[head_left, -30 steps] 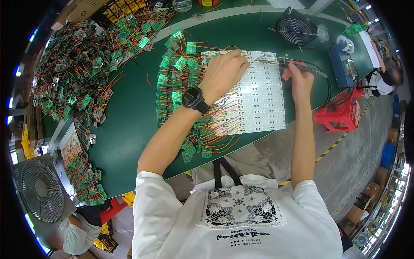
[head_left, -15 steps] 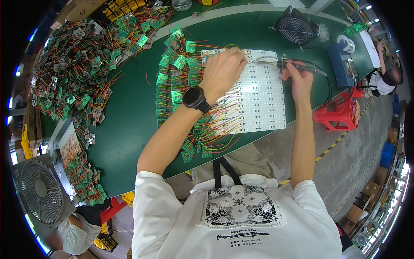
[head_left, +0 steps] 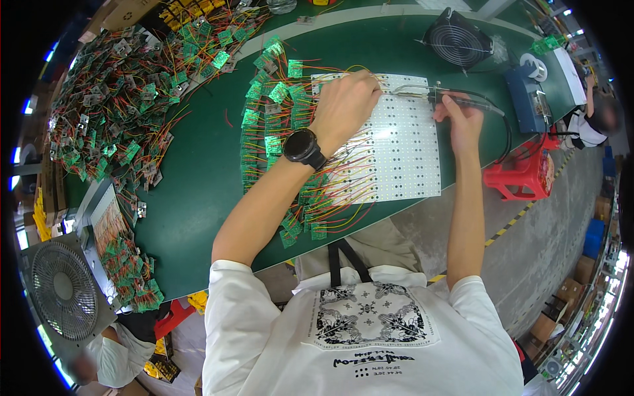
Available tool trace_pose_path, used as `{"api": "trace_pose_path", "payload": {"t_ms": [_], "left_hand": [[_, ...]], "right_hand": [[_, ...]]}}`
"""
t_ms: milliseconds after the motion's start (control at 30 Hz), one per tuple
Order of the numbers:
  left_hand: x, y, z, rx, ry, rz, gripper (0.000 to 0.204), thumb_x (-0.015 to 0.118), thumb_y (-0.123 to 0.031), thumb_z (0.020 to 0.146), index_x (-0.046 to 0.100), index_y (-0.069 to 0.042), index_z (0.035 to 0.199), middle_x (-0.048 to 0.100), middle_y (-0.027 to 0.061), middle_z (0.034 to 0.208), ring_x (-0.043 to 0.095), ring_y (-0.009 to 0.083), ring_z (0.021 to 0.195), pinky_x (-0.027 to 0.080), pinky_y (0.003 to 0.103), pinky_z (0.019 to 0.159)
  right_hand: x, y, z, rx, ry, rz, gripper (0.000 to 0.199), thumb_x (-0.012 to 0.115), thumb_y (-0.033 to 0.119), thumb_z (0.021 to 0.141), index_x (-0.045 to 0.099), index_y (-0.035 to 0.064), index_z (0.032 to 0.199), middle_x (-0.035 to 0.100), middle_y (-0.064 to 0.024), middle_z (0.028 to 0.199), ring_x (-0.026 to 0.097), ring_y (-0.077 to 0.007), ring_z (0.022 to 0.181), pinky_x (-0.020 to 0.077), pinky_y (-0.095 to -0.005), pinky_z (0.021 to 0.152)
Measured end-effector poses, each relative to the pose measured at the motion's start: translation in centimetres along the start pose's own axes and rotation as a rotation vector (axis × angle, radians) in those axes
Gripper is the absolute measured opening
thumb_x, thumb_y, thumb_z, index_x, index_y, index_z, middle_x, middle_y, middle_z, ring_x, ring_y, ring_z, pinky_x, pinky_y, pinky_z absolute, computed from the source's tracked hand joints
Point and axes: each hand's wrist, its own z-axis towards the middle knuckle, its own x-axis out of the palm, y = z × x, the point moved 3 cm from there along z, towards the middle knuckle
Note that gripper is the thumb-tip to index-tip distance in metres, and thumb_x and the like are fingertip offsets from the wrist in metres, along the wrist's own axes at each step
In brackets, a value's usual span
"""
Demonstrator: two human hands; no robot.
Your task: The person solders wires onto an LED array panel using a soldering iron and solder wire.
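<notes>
A white panel (head_left: 406,148) dotted with small round parts lies on the green table. My left hand (head_left: 348,102), with a black watch on its wrist, rests over the panel's far left part; its fingers are pinched on a thin wire, largely hidden by the hand. My right hand (head_left: 460,119) grips a soldering iron (head_left: 465,100) with a thin metal tube along it. The iron's tip points left, close to my left fingertips. Red and yellow wires (head_left: 353,178) run across the panel from small green circuit boards (head_left: 272,145) lined up along its left side.
A large heap of wired circuit boards (head_left: 109,99) covers the table's left. A small black fan (head_left: 457,43), a blue soldering station (head_left: 524,99) and a solder spool (head_left: 533,66) stand at the far right. A red stool (head_left: 522,173) is beside the table. People sit at both sides.
The whole view has shifted slightly. Both hands and the soldering iron keep nearly the same place over the panel, the iron's tip still near my left fingertips.
</notes>
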Motion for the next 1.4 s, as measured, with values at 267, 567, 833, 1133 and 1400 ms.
{"api": "trace_pose_path", "payload": {"t_ms": [267, 567, 833, 1133, 1400], "left_hand": [[-0.1, -0.1, -0.1, 0.004, 0.016, 0.008, 0.017, 0.063, -0.018, 0.085, 0.068, -0.002, 0.082, 0.063, 0.0107, 0.084, 0.062, 0.0329, 0.073, 0.05, 0.042, 0.064], [-0.1, 0.0, -0.1, 0.0, 0.013, -0.01, 0.017, 0.062, -0.017, 0.085, 0.068, -0.002, 0.081, 0.064, 0.0107, 0.084, 0.062, 0.0331, 0.074, 0.05, 0.042, 0.065], [-0.2, -0.6, 0.3, -0.001, 0.022, -0.014, 0.016, 0.063, -0.017, 0.085, 0.067, -0.002, 0.081, 0.063, 0.0111, 0.084, 0.062, 0.0334, 0.076, 0.05, 0.043, 0.066], [-8.1, -4.3, 0.8, 0.205, -0.145, -0.028, 0.028, 0.061, -0.025, 0.09, 0.066, -0.005, 0.109, 0.063, 0.0101, 0.104, 0.065, 0.0301, 0.086, 0.052, 0.039, 0.076], [-20.0, -3.6, -10.4, -0.342, -0.236, 0.055, 0.022, 0.066, -0.006, 0.083, 0.064, -0.002, 0.105, 0.067, 0.0106, 0.094, 0.067, 0.0251, 0.086, 0.052, 0.031, 0.076]], "right_hand": [[0.1, -0.1, -0.2, 0.002, -0.001, -0.006, 0.019, 0.066, 0.003, 0.086, 0.064, -0.0065, 0.102, 0.066, -0.0128, 0.077, 0.062, -0.0164, 0.06, 0.048, -0.0246, 0.056], [-0.1, -0.3, 0.0, 0.017, -0.025, 0.01, 0.019, 0.066, 0.004, 0.086, 0.064, -0.0063, 0.101, 0.066, -0.0132, 0.075, 0.063, -0.0173, 0.06, 0.048, -0.0246, 0.055], [-0.9, -0.2, 0.6, -0.023, -0.081, 0.113, 0.019, 0.068, 0.005, 0.086, 0.063, -0.0066, 0.099, 0.066, -0.013, 0.074, 0.062, -0.0172, 0.058, 0.0465, -0.0242, 0.053], [-0.1, -0.3, -0.2, 0.009, -0.114, 0.159, 0.018, 0.068, 0.006, 0.086, 0.062, -0.0068, 0.097, 0.064, -0.0118, 0.072, 0.059, -0.0152, 0.055, 0.0444, -0.024, 0.051], [-1.0, -0.4, -0.3, -0.028, -0.13, 0.128, 0.019, 0.068, 0.009, 0.087, 0.064, -0.0046, 0.099, 0.063, -0.0089, 0.071, 0.057, -0.0138, 0.054, 0.0429, -0.0232, 0.049]]}}
